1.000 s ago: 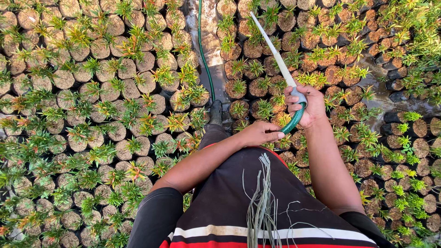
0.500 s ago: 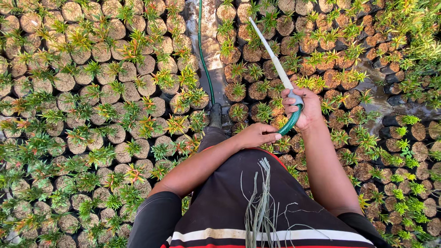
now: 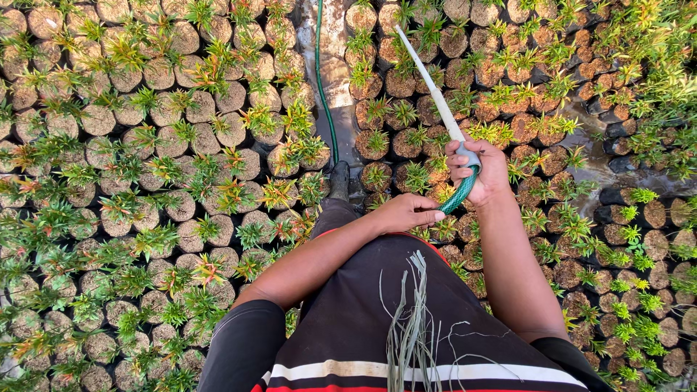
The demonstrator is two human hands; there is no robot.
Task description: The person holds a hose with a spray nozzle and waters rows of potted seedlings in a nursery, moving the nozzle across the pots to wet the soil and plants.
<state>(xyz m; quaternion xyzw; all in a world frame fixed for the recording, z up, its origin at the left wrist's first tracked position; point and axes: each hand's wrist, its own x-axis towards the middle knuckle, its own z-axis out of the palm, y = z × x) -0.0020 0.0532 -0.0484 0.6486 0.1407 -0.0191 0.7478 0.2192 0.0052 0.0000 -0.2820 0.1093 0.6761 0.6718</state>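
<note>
Barely anything has shifted since the earlier frames: the white pipe leans a touch more to the left and the left hand has slid slightly along the thigh, that's about it. Right hand (image 3: 481, 173) has a closed grip around the spot where the green hose (image 3: 457, 194) meets the white pipe (image 3: 433, 88), thumb pressed on the grey joint. From that grip the pipe sticks out up and to the left, its tip hanging over the potted seedlings (image 3: 377, 141) on the right side of the path. The hose curls out under the same hand toward the left hand (image 3: 406, 213), which rests flat on the dark shorts (image 3: 363, 319) with fingers loosely together, not gripping anything; fingertips sit just beside the hose loop, can't tell if they touch it. A second stretch of green hose (image 3: 324, 94) runs up the narrow wet path (image 3: 335, 43) between the two blocks of plants. One boot (image 3: 340, 181) shows on that path. Rows of small leafy plants in round soil bags (image 3: 167, 72) fill both sides, with a puddle (image 3: 599, 163) at the right.
</note>
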